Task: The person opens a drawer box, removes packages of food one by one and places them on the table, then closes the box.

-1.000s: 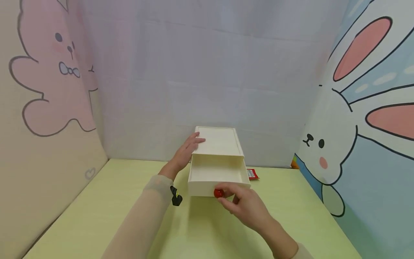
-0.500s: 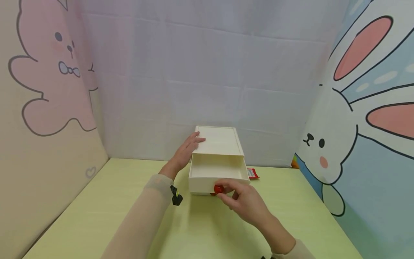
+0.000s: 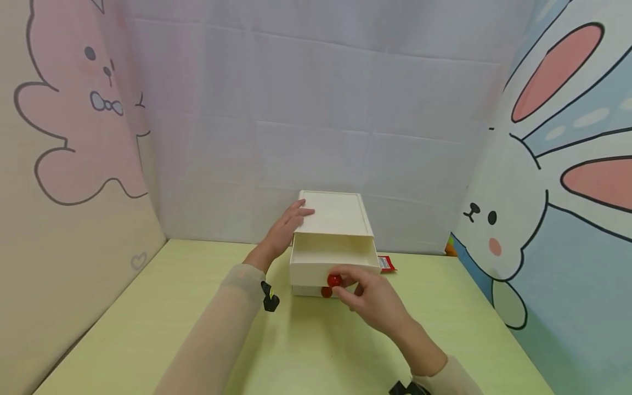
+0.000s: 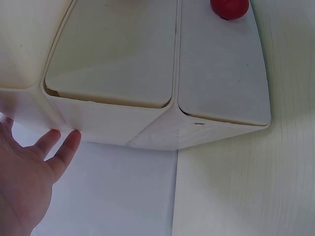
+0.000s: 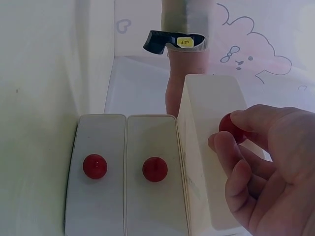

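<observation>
A white drawer cabinet (image 3: 336, 211) stands on the pale yellow-green table, its top drawer (image 3: 313, 274) pulled partly out and its visible inside bare. My right hand (image 3: 377, 296) pinches that drawer's round red knob (image 3: 334, 280) between thumb and fingers. My left hand (image 3: 281, 233) rests against the left side of the cabinet, fingertips over its top edge; in the left wrist view its fingers (image 4: 66, 152) touch the side wall. Below, two closed drawers show in the right wrist view, with a middle red knob (image 5: 154, 169) and a bottom red knob (image 5: 95, 166).
A red packet (image 3: 387, 264) lies on the table (image 3: 197, 302), partly hidden by the cabinet's right side. Behind the cabinet hangs a pale curtain (image 3: 316, 120). Panels with cartoon drawings flank the table, a rabbit panel (image 3: 513, 236) on the right.
The top drawer has slid a little way back into the cabinet, with my right hand moving along on its knob. A lower red knob has come into sight beneath it. My left hand stays put.
</observation>
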The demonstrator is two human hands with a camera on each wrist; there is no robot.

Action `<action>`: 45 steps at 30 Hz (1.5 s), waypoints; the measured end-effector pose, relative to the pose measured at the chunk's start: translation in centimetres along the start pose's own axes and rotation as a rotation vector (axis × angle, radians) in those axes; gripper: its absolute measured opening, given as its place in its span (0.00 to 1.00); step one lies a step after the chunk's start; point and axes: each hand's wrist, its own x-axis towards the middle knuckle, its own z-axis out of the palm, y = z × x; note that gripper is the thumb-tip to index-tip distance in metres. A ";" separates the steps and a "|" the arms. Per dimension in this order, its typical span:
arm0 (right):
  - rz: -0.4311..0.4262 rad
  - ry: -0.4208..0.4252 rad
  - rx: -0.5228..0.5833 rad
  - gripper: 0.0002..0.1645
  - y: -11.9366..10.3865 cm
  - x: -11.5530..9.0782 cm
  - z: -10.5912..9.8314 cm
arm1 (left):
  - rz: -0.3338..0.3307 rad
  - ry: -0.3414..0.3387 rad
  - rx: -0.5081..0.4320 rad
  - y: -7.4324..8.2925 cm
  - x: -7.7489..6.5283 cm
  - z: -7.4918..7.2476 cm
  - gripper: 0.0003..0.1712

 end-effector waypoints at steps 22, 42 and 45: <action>0.073 0.045 0.030 0.18 1.0 1.9 0.5 | -0.012 -0.001 -0.014 0.4 -0.2 0.1 0.33; 0.124 0.055 0.071 0.21 1.5 2.7 1.0 | 0.003 0.004 -0.007 0.2 -0.2 0.1 0.33; 0.119 0.056 0.081 0.21 1.6 2.8 1.0 | 0.002 0.003 -0.010 0.2 -0.2 0.2 0.33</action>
